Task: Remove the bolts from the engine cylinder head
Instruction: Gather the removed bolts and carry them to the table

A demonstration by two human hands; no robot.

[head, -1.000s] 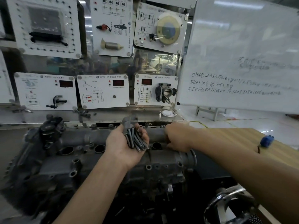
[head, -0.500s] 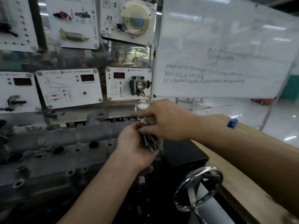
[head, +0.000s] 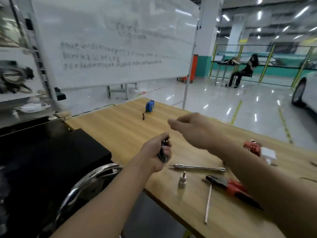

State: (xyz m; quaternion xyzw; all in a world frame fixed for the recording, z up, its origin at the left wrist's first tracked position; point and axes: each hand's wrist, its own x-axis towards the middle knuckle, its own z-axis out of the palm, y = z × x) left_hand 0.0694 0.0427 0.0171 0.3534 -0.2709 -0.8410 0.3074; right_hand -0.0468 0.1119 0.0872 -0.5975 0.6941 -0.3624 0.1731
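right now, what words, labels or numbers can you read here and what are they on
Whiteboard: several lines of handwriting, too blurred to read.
Blue tape measure: any marking on its face is too small to read.
No other text can be read in this view.

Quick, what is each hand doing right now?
Left hand: closed around a bunch of bolts.
Right hand: too blurred to tell; nothing visible in it.

bare wooden table (head: 120,127) between tape measure (head: 150,106) and extension bar (head: 197,167) lies open
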